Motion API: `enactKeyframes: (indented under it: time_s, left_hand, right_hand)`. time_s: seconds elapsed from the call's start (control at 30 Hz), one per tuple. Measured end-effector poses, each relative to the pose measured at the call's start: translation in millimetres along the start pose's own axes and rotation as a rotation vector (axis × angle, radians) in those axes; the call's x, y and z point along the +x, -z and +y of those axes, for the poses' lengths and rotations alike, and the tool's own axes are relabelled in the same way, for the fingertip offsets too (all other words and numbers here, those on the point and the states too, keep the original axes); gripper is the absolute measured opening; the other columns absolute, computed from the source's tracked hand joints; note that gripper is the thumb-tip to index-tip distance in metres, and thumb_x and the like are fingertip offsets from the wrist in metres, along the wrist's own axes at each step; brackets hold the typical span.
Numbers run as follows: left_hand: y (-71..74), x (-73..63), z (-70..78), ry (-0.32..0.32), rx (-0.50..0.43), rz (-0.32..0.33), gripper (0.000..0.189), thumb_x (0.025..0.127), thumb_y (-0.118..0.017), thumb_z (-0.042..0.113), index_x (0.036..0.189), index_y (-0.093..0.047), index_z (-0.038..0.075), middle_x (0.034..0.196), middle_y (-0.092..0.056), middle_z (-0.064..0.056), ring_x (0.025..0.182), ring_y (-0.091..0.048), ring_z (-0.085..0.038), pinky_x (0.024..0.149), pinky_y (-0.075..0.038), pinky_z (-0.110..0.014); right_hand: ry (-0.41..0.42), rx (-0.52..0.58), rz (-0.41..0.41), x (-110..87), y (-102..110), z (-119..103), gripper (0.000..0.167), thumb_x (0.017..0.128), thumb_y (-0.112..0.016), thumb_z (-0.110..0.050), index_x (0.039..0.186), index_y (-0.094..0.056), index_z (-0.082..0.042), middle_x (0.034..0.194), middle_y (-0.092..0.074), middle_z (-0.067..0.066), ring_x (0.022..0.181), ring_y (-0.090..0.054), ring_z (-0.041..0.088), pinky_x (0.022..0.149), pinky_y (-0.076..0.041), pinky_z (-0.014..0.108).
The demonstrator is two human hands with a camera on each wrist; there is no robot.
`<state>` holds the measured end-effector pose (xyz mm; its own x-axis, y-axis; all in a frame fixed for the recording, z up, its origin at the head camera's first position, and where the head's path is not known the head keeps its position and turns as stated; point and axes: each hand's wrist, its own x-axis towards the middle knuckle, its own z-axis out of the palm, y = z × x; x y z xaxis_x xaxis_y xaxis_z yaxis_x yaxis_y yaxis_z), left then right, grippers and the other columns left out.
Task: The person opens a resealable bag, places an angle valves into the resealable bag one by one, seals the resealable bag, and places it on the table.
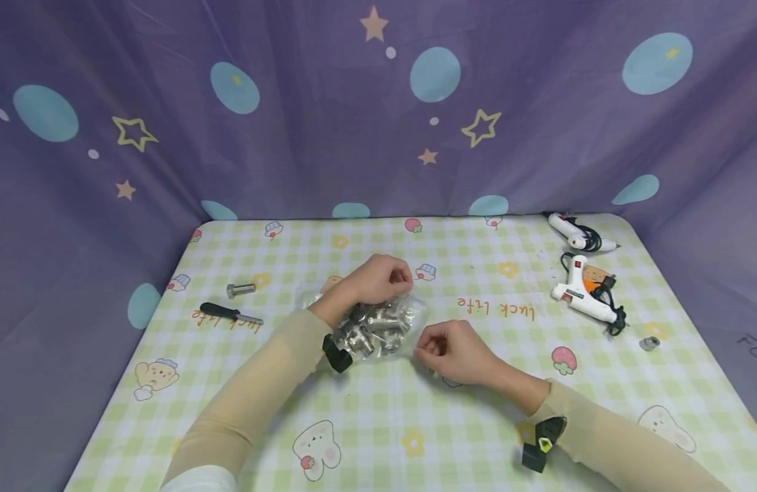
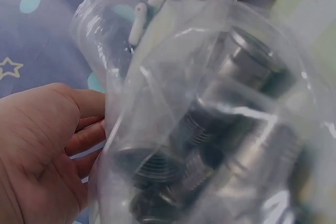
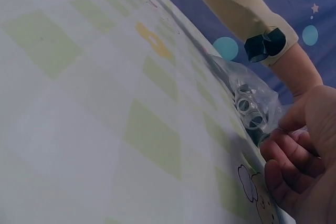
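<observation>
A clear zip-lock plastic bag (image 1: 417,316) lies at the middle of the table with several shiny metal pipe fittings (image 1: 384,321) inside. My left hand (image 1: 381,278) reaches across the bag and pinches its far right edge. At the near right corner, the thumb and curled fingers of my right hand (image 1: 457,352) pinch the plastic. Threaded ends of the fittings (image 2: 152,166) show through the film in the left wrist view, beside my left hand's fingers. In the right wrist view the bag (image 3: 270,98) stretches from my right fingertips.
On the left lie a hex bolt (image 1: 240,290) and a black-handled screwdriver (image 1: 221,311). Two white glue guns, one farther back (image 1: 578,236) and one nearer (image 1: 584,294), rest at the right with their cords. A small metal fitting (image 1: 650,343) sits near the right edge.
</observation>
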<state>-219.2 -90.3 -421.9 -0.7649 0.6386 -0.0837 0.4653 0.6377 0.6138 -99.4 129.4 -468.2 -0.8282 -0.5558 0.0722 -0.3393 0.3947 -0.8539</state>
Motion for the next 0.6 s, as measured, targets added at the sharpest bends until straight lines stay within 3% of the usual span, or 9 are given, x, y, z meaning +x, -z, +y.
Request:
enactKeyframes:
  time_s: [0.2, 0.3, 0.47, 0.6]
  left_hand:
    - [1.9, -1.2, -3.2, 0.005, -0.053, 0.046, 0.010, 0.107, -0.064, 0.018, 0.102, -0.071, 0.014, 0.105, -0.079, -0.004, 0.103, -0.074, -0.020, 0.095, -0.059, -0.037]
    - [5.4, -4.0, -6.0, 0.012, -0.115, 0.082, 0.009, 0.107, -0.062, 0.017, 0.103, -0.069, 0.013, 0.103, -0.080, -0.005, 0.099, -0.076, -0.020, 0.091, -0.059, -0.037]
    - [18.1, -15.6, -8.9, 0.029, -0.215, 0.186, 0.014, 0.108, -0.060, 0.017, 0.110, -0.070, 0.008, 0.101, -0.078, -0.008, 0.091, -0.076, -0.019, 0.085, -0.060, -0.037]
    - [31.5, -28.0, -6.2, 0.045, -0.315, 0.273, 0.016, 0.109, -0.061, 0.017, 0.113, -0.071, 0.004, 0.101, -0.077, -0.012, 0.091, -0.077, -0.025, 0.086, -0.064, -0.042]
  right_hand:
    - [-0.007, -0.015, -0.013, -2.4, 2, -2, 0.016, 0.097, -0.075, -0.011, 0.081, -0.077, -0.015, 0.069, -0.070, -0.010, 0.056, -0.060, 0.003, 0.057, -0.054, 0.023]
    - [-0.009, -0.026, -0.013, -4.0, 6, -4, 0.017, 0.097, -0.074, -0.011, 0.080, -0.076, -0.016, 0.069, -0.067, -0.011, 0.055, -0.057, 0.002, 0.055, -0.052, 0.023]
    - [0.008, -0.027, 0.019, -5.5, 18, -4, 0.021, 0.095, -0.073, -0.006, 0.077, -0.073, -0.019, 0.067, -0.061, -0.011, 0.054, -0.051, 0.003, 0.054, -0.046, 0.022]
    - [0.035, -0.047, 0.067, -6.2, 33, -3, 0.025, 0.094, -0.073, -0.004, 0.076, -0.070, -0.022, 0.067, -0.060, -0.011, 0.058, -0.051, 0.003, 0.055, -0.046, 0.021]
